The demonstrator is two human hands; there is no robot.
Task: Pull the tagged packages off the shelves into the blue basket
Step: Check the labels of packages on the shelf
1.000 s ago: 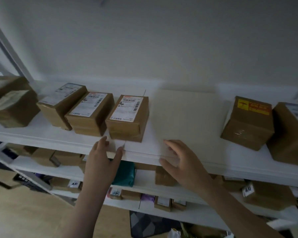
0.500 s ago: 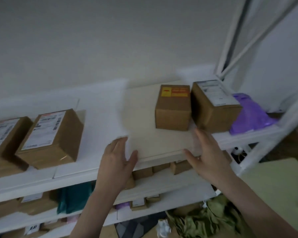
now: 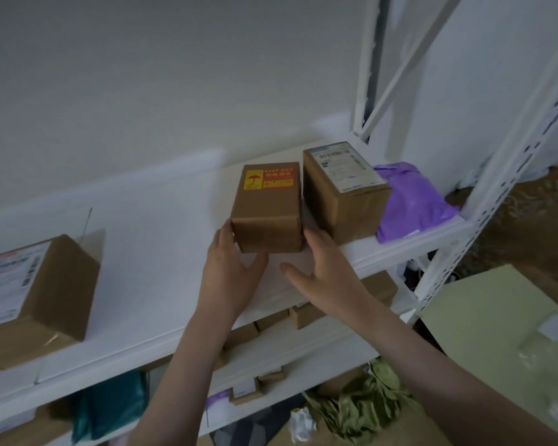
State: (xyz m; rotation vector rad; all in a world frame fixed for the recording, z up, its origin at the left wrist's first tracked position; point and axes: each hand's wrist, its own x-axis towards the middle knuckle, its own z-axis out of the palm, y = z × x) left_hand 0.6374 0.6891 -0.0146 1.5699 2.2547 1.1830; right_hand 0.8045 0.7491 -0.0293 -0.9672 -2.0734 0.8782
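A white metal shelving unit (image 3: 484,201) is standing against a pale grey wall (image 3: 142,75), and its top white shelf board (image 3: 161,252) is filling most of the view. At the right end, the perforated white upright and a diagonal brace are rising, and behind them the white wall is turning into a corner. To the lower right, a pale yellow-green flat surface (image 3: 496,323) is lying, and under it a crumpled olive green cloth (image 3: 358,410) is sitting on the floor.

On the top board I am counting three brown cardboard boxes and one soft bag. The small brown cardboard box with a yellow and red sticker (image 3: 268,207) is standing near the front edge of the board. The left hand (image 3: 229,272) is touching its left front corner with straight fingers, and the right hand (image 3: 326,272) is lying flat beside its right side; both hands are relaxed, not yet grasping it. Just to its right the taller brown box with a white shipping label (image 3: 345,194) is standing, and the purple plastic mailer bag (image 3: 413,204) is leaning against that one. Far to the left, the large brown box with a printed label (image 3: 36,297) is resting well apart.

On the lower boards, several small brown boxes (image 3: 271,320) and one teal bag (image 3: 110,407) are lying, too dim for an exact count.
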